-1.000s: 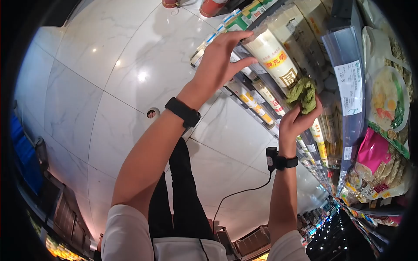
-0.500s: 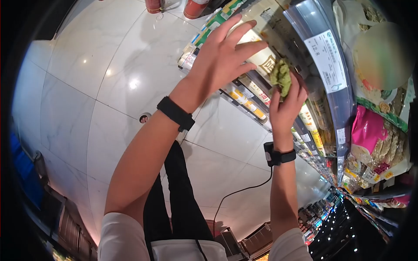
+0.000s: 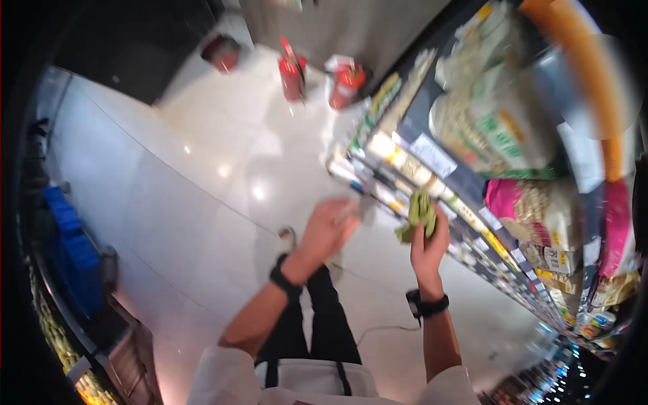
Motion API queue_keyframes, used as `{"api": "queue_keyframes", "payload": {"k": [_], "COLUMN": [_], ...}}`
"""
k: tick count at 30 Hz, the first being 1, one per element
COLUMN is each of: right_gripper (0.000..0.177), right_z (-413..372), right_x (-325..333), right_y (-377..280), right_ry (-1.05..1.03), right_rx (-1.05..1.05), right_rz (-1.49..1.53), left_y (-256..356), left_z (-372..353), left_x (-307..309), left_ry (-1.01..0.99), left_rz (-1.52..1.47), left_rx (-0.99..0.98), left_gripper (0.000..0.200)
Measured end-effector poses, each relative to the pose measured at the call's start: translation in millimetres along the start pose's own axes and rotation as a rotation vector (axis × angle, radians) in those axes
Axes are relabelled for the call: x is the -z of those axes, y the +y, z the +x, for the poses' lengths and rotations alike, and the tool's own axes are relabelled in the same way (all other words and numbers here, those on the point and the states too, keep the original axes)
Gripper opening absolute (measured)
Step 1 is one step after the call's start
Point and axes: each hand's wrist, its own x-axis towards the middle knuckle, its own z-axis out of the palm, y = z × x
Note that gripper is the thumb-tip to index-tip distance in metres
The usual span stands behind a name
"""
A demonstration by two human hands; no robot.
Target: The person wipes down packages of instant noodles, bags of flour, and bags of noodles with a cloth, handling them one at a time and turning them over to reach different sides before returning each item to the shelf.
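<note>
A crumpled green cloth (image 3: 420,217) is gripped in the fingers of my right hand (image 3: 432,248), in front of the lower shelf edges. My left hand (image 3: 329,233) hangs over the floor, left of the shelves and apart from them. Its fingers are blurred but look loosely stretched, with nothing visible in them. Both wrists wear black bands, and a cable trails from the right one.
Shelves with price labels (image 3: 433,155) and bagged dry goods (image 3: 486,128) run along the right. Red fire extinguishers (image 3: 291,77) stand on the pale tiled floor (image 3: 189,202) ahead. Blue crates (image 3: 71,246) are at the left.
My left hand has drawn back from the shelf goods, down and over the floor. My right hand has moved lower, still holding the cloth. The view has shifted, bringing the fire extinguishers fully into sight.
</note>
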Motion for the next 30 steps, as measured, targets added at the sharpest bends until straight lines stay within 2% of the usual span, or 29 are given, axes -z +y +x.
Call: {"api": "queue_keyframes", "payload": {"k": [1,2,7,10,12,14,17,18,23,26,30], "right_gripper": [0.042,0.042,0.041,0.041,0.041,0.041,0.042,0.042,0.042,0.043,0.042], "right_z": [-4.1,-4.9,-8.1,-17.0,-18.5,-23.7,-25.1,-26.9,-33.3,-28.7,0.8], "right_x": [5.8,8.7,11.3,-3.7,-22.3,-39.2,-68.0,-76.3,-144.8,-195.2,-270.3], "right_y": [-21.2,-48.1,-131.1,-191.9,-228.0,-265.1,-334.2,-364.0,-484.8,-536.8,-582.6], "right_ry": [-0.005,-0.004,-0.087,-0.127,-0.106,-0.118,-0.027,-0.025,-0.037,-0.094,-0.141], "right_rx": [-0.024,-0.060,-0.052,0.068,0.150,0.188,0.205,0.151,0.235,0.293,0.351], "right_rz": [0.061,0.123,0.164,0.178,0.190,0.129,0.122,0.172,0.240,0.203,0.194], "left_y": [17.4,33.8,84.9,90.5,81.6,71.1,54.5,46.4,4.4,-7.9,-66.7], "left_z": [-9.4,-18.5,-49.0,-84.8,-100.9,-116.1,-121.7,-122.5,-128.6,-152.9,-188.4], "left_x": [35.6,65.6,182.6,253.5,301.2,354.8,442.1,469.4,600.7,655.9,702.2], "left_ry": [-0.186,-0.210,-0.141,-0.036,0.034,0.043,0.147,0.196,0.308,0.396,0.513], "left_rz": [-0.063,-0.071,-0.009,0.056,0.085,0.138,0.201,0.196,0.221,0.218,0.183], "left_rx": [0.123,0.190,0.330,0.386,0.391,0.483,0.446,0.419,0.360,0.404,0.531], "left_gripper": [0.023,0.018,0.011,0.013,0.014,0.016,0.016,0.016,0.014,0.015,0.014]}}
